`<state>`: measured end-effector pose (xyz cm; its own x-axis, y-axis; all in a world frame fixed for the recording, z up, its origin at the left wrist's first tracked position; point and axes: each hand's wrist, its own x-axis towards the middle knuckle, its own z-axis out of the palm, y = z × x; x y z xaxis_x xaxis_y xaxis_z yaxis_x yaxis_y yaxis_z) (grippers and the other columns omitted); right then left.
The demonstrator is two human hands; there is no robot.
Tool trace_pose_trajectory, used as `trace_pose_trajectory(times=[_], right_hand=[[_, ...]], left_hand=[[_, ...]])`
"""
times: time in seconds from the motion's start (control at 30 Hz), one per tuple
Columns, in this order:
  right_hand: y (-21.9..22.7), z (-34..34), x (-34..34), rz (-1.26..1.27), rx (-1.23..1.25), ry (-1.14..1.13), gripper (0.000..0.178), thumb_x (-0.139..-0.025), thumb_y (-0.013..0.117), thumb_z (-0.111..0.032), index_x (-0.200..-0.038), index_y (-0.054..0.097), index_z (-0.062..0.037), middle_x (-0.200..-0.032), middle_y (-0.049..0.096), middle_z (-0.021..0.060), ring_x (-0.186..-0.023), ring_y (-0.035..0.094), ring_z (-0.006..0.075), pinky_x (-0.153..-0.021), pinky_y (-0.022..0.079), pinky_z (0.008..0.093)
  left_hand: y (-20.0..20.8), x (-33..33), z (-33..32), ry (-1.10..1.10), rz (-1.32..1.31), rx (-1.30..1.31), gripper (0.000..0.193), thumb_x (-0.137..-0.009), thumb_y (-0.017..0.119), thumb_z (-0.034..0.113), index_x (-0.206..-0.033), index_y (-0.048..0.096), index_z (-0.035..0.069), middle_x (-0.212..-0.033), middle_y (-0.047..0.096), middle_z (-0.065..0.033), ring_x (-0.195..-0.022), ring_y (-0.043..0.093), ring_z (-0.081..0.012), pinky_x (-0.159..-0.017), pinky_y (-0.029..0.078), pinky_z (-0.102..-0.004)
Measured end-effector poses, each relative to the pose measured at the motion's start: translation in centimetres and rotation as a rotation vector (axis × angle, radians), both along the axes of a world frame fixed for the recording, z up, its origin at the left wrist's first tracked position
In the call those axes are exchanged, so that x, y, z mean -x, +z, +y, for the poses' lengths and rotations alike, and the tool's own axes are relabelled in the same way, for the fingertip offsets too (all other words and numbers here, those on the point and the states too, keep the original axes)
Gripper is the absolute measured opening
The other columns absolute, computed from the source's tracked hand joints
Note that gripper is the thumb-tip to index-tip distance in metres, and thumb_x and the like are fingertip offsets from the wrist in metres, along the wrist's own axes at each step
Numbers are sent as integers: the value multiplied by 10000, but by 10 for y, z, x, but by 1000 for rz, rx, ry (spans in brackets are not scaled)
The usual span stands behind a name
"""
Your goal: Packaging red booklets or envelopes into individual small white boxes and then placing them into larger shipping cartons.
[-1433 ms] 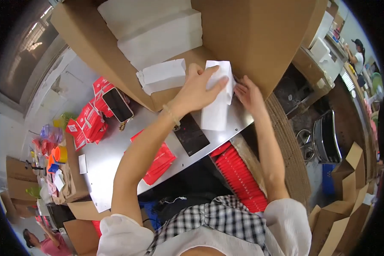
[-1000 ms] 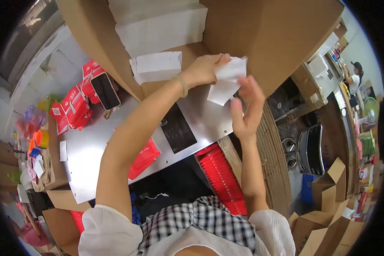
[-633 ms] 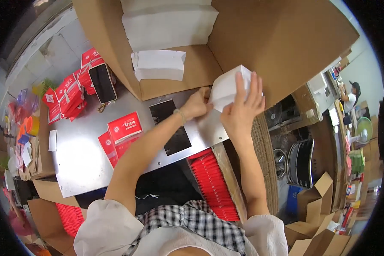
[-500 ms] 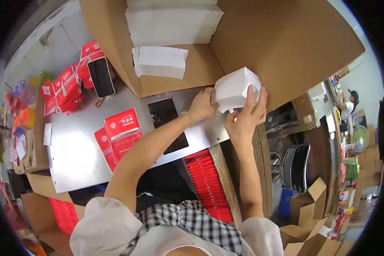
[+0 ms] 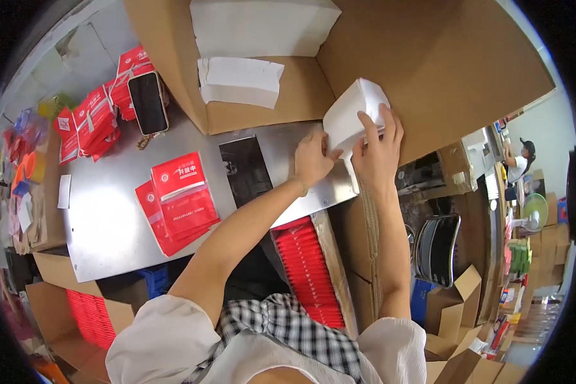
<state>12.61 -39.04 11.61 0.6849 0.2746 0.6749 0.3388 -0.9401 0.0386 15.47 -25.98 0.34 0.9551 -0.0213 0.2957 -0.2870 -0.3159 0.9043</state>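
A block-shaped white paper bundle (image 5: 347,120) stands at the front right of a large open carton (image 5: 429,70). My left hand (image 5: 314,157) is closed at its near left edge, fingers curled and thumb against the white side. My right hand (image 5: 379,147) grips its right end, with the fingertips bent over the white surface. Whether the bundle is a folded box or stacked sheets, I cannot tell. Farther back in the carton lie a crumpled-edged white paper piece (image 5: 242,80) and a larger white stack (image 5: 262,29).
The metal table (image 5: 109,217) carries red packets (image 5: 179,192), a dark flat panel (image 5: 244,168), a phone (image 5: 148,102) and tied red bundles (image 5: 93,125). Below its edge sits a box of red packets (image 5: 310,272). A chair (image 5: 438,249) and another person (image 5: 521,160) are at right.
The white bundle has tipped to a more upright slant against the carton's right side. My right hand's fingers have shifted down its end, and my left hand has moved slightly right.
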Motion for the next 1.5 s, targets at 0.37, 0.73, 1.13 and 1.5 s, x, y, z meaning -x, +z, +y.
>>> trace_pose_trajectory(times=[0.37,0.73,1.13,1.5], right_hand=[[3,-8,12,-218,39,23,497,-720,680,-5,-1196,640,-141,-1478,421,211,-1328,383,460,-1082,378,523],[-46,6,124,451,-104,-75,748,-775,656,-7,-1477,457,-171,-1583,301,204,-1480,229,437,-1144,259,560],[-91,120,-83,301,-884,155,820,-819,708,-98,-1514,289,16,-1488,393,244,-1372,429,339,-1132,360,422],[-95,143,-136,425,-1239,156,761,-696,752,-68,-1362,406,63,-1263,562,225,-1238,543,333,-1081,406,427]], left_hand=[[-13,-5,15,-124,-39,15,402,-727,797,186,-1053,644,8,-876,663,-143,-887,644,-344,-802,521,-436],[26,-13,83,-506,-191,-364,390,-806,646,90,-1192,603,50,-1016,626,-157,-955,620,-372,-836,499,-469],[78,-117,164,246,138,-951,815,-860,538,94,-1572,151,9,-1411,375,-377,-1371,291,-530,-1165,133,-603],[31,-125,205,176,112,-301,659,-746,614,13,-1376,424,-27,-1424,432,-266,-1392,311,-460,-1189,226,-498]])
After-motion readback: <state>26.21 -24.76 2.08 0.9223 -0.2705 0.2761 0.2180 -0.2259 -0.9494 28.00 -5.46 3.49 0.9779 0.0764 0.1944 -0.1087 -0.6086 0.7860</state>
